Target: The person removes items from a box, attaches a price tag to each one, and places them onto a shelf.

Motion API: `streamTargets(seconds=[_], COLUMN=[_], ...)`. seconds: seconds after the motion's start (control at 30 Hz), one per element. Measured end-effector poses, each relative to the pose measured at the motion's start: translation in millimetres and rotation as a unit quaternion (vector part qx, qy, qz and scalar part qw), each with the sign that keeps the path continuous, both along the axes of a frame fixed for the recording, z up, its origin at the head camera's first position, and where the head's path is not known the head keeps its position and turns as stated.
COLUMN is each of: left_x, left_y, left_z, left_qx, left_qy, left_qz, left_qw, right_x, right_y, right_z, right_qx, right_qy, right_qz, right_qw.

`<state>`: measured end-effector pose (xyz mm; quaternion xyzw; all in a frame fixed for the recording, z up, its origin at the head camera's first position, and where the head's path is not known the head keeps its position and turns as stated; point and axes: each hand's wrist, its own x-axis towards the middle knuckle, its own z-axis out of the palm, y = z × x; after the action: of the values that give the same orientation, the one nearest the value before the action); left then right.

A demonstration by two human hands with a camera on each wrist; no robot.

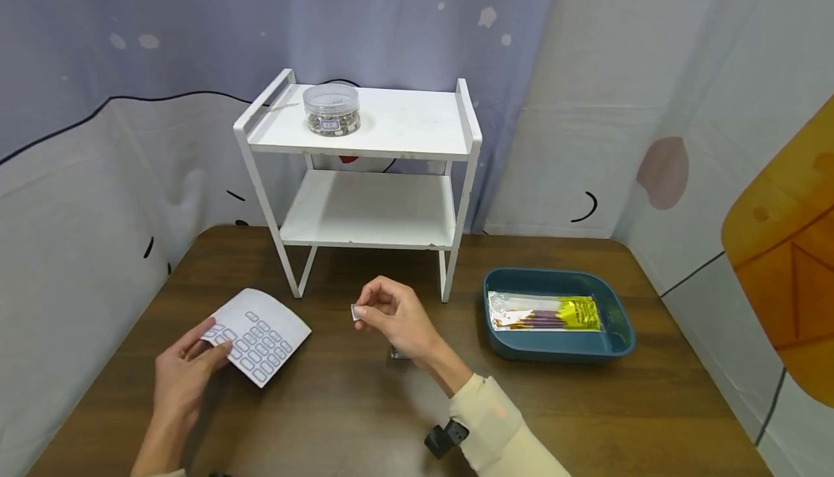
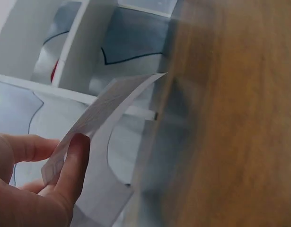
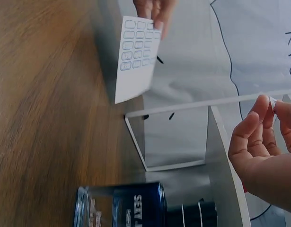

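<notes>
My left hand (image 1: 184,372) grips a white sheet of stickers (image 1: 267,328) by its left edge, thumb on top. Rows of blue-outlined labels cover part of that sheet, and it is held tilted above the table. Between the thumb and fingertips of my right hand (image 1: 400,318) a small white sticker (image 1: 355,312) is pinched, apart from the sheet. Below the right hand, a bottle (image 3: 140,203) of clear and dark blue glass with a dark cap stands upright on the table. In the head view the right forearm hides most of it.
A white two-tier shelf (image 1: 371,209) stands at the back, bearing a clear round lidded jar (image 1: 332,110) of small pieces. To the right, a blue tray (image 1: 554,349) holds a packet of purple-handled sticks or brushes (image 1: 544,313). Everything stands on a brown wooden table (image 1: 326,419).
</notes>
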<state>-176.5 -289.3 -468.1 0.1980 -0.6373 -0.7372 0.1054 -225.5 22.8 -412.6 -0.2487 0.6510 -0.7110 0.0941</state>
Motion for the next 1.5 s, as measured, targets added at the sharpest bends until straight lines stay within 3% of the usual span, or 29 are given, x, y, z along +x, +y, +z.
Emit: streamTargets(seconds=[0.1, 0.17, 0.3, 0.4, 0.47, 0.63, 0.7, 0.73, 0.8, 0.97, 1.0, 1.03, 1.1, 1.2, 1.27, 1.33, 1.4, 1.5], left_x=[1.0, 2.1, 4.5, 6.8, 8.5, 13.1, 14.2, 14.4, 14.9, 17.4, 17.4, 16.9, 14.7, 9.4, 4.4, -1.0, -7.5, -16.5], left_y=[-4.5, -7.9, -14.6, -17.3, -17.6, -16.4, -17.5, -19.0, -21.9, -25.7, -24.9, -22.5, -14.7, 4.7, 20.2, 36.8, 53.4, 77.1], left_z=[-6.1, -9.2, -12.6, -14.9, -17.0, -17.9, -16.1, -15.3, -12.5, -4.9, -3.4, -1.9, 0.5, 0.4, -0.8, -1.2, -0.3, 1.6], left_qx=[-0.040, -0.097, -0.211, -0.268, -0.274, -0.226, -0.222, -0.235, -0.275, -0.418, -0.437, -0.461, -0.497, -0.550, -0.571, -0.580, -0.574, -0.552], left_qy=[-0.034, -0.071, -0.141, -0.160, -0.156, -0.132, -0.136, -0.140, -0.156, -0.190, -0.185, -0.176, -0.139, -0.005, 0.099, 0.190, 0.249, 0.303], left_qz=[-0.016, -0.035, -0.083, -0.105, -0.110, -0.116, -0.123, -0.127, -0.132, -0.137, -0.141, -0.143, -0.145, -0.123, -0.113, -0.110, -0.125, -0.159], left_qw=[0.9985, 0.9921, 0.9637, 0.9443, 0.9425, 0.9581, 0.9578, 0.9535, 0.9394, 0.8778, 0.8689, 0.8583, 0.8445, 0.8264, 0.8069, 0.7847, 0.7698, 0.7604], right_x=[-0.3, -0.6, -2.1, -3.4, -4.0, -5.3, -5.7, -6.0, -6.4, -7.2, -7.2, -7.3, -7.2, -6.9, -6.8, -7.4, -8.1, -8.6], right_y=[6.7, 11.4, 20.6, 27.2, 31.0, 36.5, 38.5, 39.6, 42.0, 48.9, 50.5, 52.1, 55.5, 60.7, 64.4, 68.3, 72.1, 77.7], right_z=[-0.8, -1.4, -3.5, -6.3, -7.7, -9.8, -10.5, -11.0, -12.0, -13.0, -12.6, -12.2, -10.5, -6.9, -4.8, -4.8, -5.7, -8.1], right_qx=[0.007, 0.014, 0.018, 0.019, 0.020, 0.024, 0.026, 0.027, 0.030, 0.034, 0.033, 0.032, 0.029, 0.027, 0.028, 0.029, 0.029, 0.026], right_qy=[-0.002, 0.001, 0.002, -0.004, -0.014, -0.029, -0.029, -0.031, -0.034, -0.047, -0.049, -0.049, -0.047, -0.046, -0.049, -0.055, -0.059, -0.059], right_qz=[-0.003, -0.006, -0.009, -0.015, -0.020, -0.027, -0.029, -0.030, -0.032, -0.036, -0.037, -0.039, -0.043, -0.052, -0.060, -0.066, -0.072, -0.081], right_qw=[1.0000, 0.9999, 0.9998, 0.9997, 0.9995, 0.9989, 0.9988, 0.9987, 0.9985, 0.9977, 0.9976, 0.9975, 0.9976, 0.9972, 0.9966, 0.9958, 0.9952, 0.9946])
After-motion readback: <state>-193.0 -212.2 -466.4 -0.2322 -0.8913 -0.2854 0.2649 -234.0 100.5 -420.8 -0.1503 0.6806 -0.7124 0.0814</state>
